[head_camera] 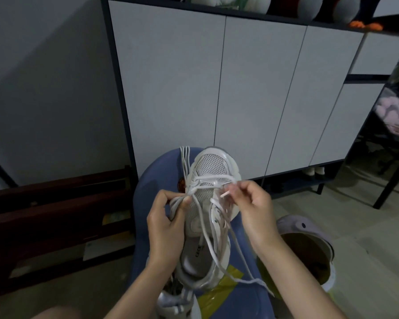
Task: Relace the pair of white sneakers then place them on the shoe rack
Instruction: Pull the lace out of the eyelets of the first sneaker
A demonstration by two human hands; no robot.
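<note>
A white mesh sneaker [211,166] lies toe-away on a blue stool [157,178] in front of me. My left hand [168,224] grips the shoe's left side and pinches lace strands there. My right hand [253,210] pinches the lace tip [225,194] just above the right-hand eyelets. Loose white lace [237,256] trails down over the shoe's opening and off the stool's near edge. The second sneaker [175,302] shows partly at the bottom, below the stool. A dark wooden rack [55,210] stands low on the left.
A tall cabinet [240,88] with white doors stands right behind the stool, with plush toys on top. A bucket-like bin [309,247] sits on the floor to my right. Yellow tape [219,288] marks the stool's seat. A dark table frame [387,180] is at far right.
</note>
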